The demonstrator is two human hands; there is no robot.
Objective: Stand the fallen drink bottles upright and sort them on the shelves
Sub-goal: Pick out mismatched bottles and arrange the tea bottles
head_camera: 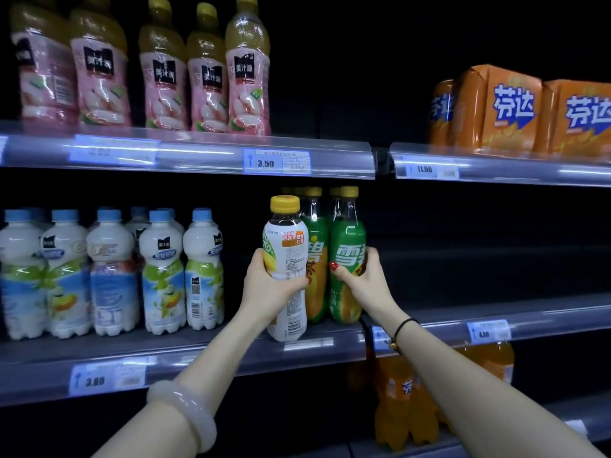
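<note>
My left hand [269, 285] grips a white-labelled bottle [287, 256] with a yellow cap and dark drink, held upright at the front edge of the middle shelf [231, 352]. My right hand [362, 279] wraps around a green-labelled tea bottle [347, 239] that stands upright on the same shelf. A second green-labelled bottle [316, 252] stands between the two held ones, with more yellow caps behind.
White milk-drink bottles [112, 272] with blue caps fill the middle shelf's left. Pink-labelled juice bottles [165, 71] line the top shelf. Orange drink packs [515, 110] sit top right. Orange soda bottles [403, 401] stand on the lower shelf. The middle shelf right of my hands is dark.
</note>
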